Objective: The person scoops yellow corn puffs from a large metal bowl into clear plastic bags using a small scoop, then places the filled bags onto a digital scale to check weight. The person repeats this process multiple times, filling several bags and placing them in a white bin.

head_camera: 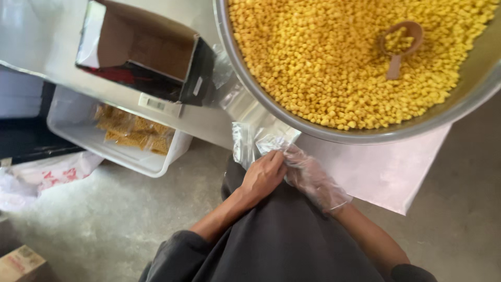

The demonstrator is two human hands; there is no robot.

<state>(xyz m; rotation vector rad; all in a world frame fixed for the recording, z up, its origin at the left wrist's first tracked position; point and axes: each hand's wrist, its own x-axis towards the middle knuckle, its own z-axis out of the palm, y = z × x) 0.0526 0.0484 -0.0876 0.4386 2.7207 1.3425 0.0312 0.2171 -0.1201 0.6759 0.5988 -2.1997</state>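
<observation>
Head view, looking down over the lap: both hands are meeting at a clear plastic bag (255, 141), which is hanging just below the rim of a large metal bowl (271, 107) filled with yellow puffed snack pieces (313, 57). The bare left hand (263, 175) is pinching the bag's lower edge, fingers closed on the film. The right hand (313, 180), wearing a thin transparent glove, is closing on the same edge from the other side, so the two hands are touching. The bag is lying directly ahead of and above both hands, its long axis running up toward the bowl; neither hand is clearly nearer. A brown scoop (401, 43) is resting in the snack pieces, well apart from the hands, up and to the right. An open cardboard box (146, 49) is sitting on the tabletop (47, 36) to the left.
</observation>
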